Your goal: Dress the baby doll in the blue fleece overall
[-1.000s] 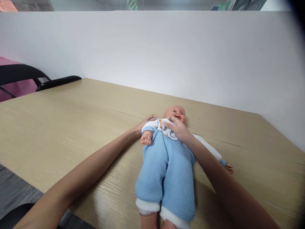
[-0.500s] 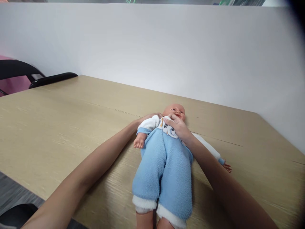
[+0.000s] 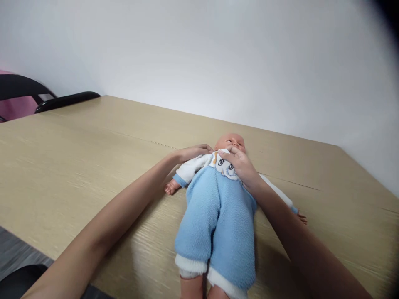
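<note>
A baby doll (image 3: 232, 141) lies on its back on the table, head away from me. Its outfit (image 3: 218, 199) has fluffy blue trousers, white sleeves and a cartoon face on the chest. My left hand (image 3: 196, 152) is at the collar beside the doll's neck, fingers bent against the cloth; the sleeve partly hides it. Over the upper chest, my right hand (image 3: 245, 166) pinches the neckline between thumb and fingers, just under the doll's chin. The doll's arms are spread to both sides, and its legs run out of view at the bottom.
The wooden table (image 3: 93, 158) has a seam across it and meets a white partition (image 3: 199, 54) behind. Black chairs (image 3: 68, 101) stand past the left edge. Another dark rounded seat (image 3: 21, 282) shows at the lower left.
The doll's arm near my left hand has dropped outward onto the table, showing more of that hand. My right hand stays at the neckline. The view has tilted slightly down.
</note>
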Motion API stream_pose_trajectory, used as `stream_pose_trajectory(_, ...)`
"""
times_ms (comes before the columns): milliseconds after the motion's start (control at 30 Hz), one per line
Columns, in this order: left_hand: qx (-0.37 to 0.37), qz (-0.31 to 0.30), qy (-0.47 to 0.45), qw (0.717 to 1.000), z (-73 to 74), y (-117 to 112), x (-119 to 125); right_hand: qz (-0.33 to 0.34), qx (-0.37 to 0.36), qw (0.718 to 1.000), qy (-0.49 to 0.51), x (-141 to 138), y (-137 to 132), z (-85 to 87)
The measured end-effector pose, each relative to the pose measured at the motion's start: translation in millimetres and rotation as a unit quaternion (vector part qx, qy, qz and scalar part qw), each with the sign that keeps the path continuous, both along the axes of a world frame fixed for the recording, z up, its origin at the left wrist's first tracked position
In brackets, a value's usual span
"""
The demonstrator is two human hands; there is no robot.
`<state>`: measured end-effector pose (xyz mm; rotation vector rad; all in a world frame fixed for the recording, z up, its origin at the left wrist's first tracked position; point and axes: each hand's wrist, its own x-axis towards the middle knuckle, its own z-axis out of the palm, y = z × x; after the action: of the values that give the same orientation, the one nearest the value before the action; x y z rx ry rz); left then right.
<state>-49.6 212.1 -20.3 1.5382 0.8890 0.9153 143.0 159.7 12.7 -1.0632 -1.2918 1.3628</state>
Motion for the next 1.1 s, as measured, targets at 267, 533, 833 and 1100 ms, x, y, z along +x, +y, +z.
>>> stream_pose_trajectory(267, -0.003, -0.097, 0.181, 0.979, 37.2, 11, -44, -0.032, 0.068, 0.935, -0.347, 47, -7, 24.3)
stream_pose_trajectory(533, 0.067, -0.113, 0.238, 0.962, 45.6, 11, -47, -0.083, 0.167, 0.838, -0.512, 105, -55, 1.8)
stream_pose_trajectory(833, 0.390, -0.053, 0.340, 0.854, 76.1, -43, 34, -0.134, 0.167, 0.854, -0.474, 191, -141, -59.4)
stream_pose_trajectory(1100, 0.440, -0.131, 0.339, 0.821, 42.4, -46, 113, -0.258, 0.093, 0.927, -0.255, 175, -141, -44.2)
